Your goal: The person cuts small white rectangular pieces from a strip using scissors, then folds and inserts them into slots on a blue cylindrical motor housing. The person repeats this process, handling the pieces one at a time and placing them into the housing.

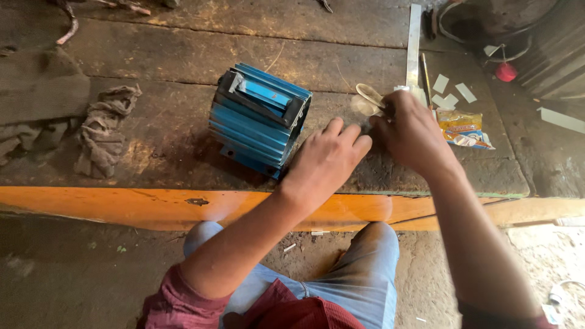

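Note:
A blue finned metal motor housing [259,119] lies on its side on the dark wooden workbench [183,61]. My left hand [326,161] rests just right of it, fingers curled together and reaching toward my right hand. My right hand [411,131] pinches a pale, thin folded strip [367,97] that sticks out to the upper left of the fingers. The two hands meet at their fingertips. What the left fingers touch is hidden.
A dirty grey rag [103,128] lies at the left. A metal ruler [414,45] runs along the back right, with white paper slips [451,91] and a yellow snack packet [463,129] beside it. A small red object [505,72] sits far right. The bench's orange front edge [152,207] runs across.

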